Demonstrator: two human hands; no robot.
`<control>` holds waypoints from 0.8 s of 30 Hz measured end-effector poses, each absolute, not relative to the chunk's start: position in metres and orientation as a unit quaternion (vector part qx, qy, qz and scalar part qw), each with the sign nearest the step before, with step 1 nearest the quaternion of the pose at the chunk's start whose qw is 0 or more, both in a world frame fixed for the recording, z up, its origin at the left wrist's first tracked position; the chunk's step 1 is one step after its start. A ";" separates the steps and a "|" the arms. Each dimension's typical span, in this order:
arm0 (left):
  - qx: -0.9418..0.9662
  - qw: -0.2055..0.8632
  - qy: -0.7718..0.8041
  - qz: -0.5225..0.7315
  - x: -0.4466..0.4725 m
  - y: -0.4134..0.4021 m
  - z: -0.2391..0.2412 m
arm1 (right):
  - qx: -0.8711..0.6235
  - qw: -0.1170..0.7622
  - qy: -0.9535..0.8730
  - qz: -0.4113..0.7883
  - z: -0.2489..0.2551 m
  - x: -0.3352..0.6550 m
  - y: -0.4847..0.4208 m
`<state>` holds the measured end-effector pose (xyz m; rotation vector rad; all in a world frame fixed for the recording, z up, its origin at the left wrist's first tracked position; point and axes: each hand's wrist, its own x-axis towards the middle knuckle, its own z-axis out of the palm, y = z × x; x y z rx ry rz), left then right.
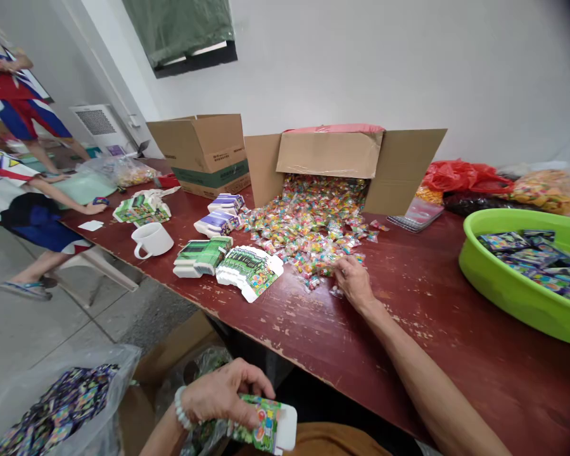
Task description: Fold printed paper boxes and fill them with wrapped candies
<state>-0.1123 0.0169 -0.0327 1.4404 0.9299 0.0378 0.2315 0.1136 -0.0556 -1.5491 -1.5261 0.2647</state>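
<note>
My left hand [221, 396] is low at the table's near edge, fingers wrapped round a small green printed carton [265, 427] with a white flap. My right hand [354, 278] reaches across the red-brown table [456, 342] to the front edge of a spill of small wrapped candies [308, 228]. Its fingers are curled in a pinch among the candies; what they hold is too small to make out. The candies pour from a cardboard box [332, 155] lying on its side.
Stacks of flat green cartons [228, 259], a white mug [152, 240] and an upright cardboard box [204, 152] stand to the left. A green basin [513, 285] of dark packets sits right. A clear bag of packets [57, 405] lies below left. Other people are at far left.
</note>
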 end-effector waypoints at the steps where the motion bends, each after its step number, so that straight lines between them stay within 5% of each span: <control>1: 0.631 0.666 0.397 -0.011 -0.116 0.020 -0.030 | -0.631 0.477 -0.600 0.117 -0.053 0.234 0.112; 6: 0.513 0.765 0.357 0.157 -0.096 0.027 -0.014 | -0.624 0.546 -0.518 0.208 -0.030 0.225 0.089; 12: 0.459 0.769 0.335 0.293 -0.048 0.026 -0.002 | -0.496 0.570 -0.451 0.475 0.008 0.175 0.052; 24: 0.426 0.755 0.350 0.354 -0.033 0.012 0.007 | -0.433 0.507 -0.624 0.407 0.021 0.151 0.024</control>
